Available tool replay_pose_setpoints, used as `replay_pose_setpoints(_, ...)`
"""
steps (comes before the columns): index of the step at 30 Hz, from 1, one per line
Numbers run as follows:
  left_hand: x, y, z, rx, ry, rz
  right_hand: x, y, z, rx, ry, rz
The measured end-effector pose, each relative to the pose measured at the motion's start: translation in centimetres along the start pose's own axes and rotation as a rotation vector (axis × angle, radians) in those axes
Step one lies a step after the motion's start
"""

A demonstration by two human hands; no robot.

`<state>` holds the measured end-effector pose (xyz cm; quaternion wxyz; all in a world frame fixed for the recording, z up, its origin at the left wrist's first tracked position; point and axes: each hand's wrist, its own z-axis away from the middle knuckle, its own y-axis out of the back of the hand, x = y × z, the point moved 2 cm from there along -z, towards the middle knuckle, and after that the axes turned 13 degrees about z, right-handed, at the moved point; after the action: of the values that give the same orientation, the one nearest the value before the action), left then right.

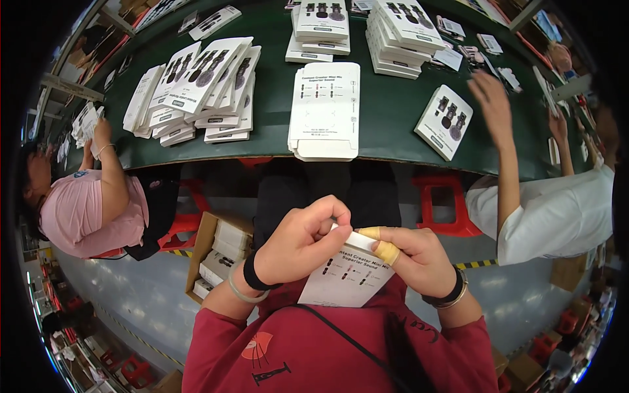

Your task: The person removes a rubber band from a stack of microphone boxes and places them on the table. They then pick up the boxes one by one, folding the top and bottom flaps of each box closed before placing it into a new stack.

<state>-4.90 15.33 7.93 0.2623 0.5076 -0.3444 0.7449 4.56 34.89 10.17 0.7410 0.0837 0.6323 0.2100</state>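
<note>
A white flat cardboard box [342, 282], printed with small coloured pictures, is held upright over my lap, its narrow end up. My right hand [422, 261] grips the box's upper right corner between thumb and forefinger, both wrapped in yellow tape. My left hand [303, 241] is closed at the upper left corner, thumb and forefinger pinched at the end edge; its other fingertips are mostly hidden. On the table edge ahead lies a stack of similar flat white boxes [324, 111], back faces up.
Piles of white boxes stand on the green table [268, 141]: a leaning pile [203, 82] at left, stacks [403, 33] behind. A single box [444, 122] lies near a co-worker's hand [491, 108] at right. An open carton [208, 239] sits left of my legs. Another person [92, 206] works at far left.
</note>
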Motion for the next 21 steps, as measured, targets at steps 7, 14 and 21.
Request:
replay_pose_setpoints(7,-3.0,-0.3,0.8,0.070,-0.415,-0.104,3.1,-1.1,0.1,-0.030,-0.091,-0.543)
replay_pose_setpoints(14,-3.9,-0.7,-0.1,0.142,-0.402,0.030,2.2,0.4,0.6,-0.079,-0.128,-0.281)
replay_pose_setpoints(21,0.8,2.6,-5.5,0.543,-0.518,-0.418,2.3,6.6,1.3,0.422,0.054,0.123)
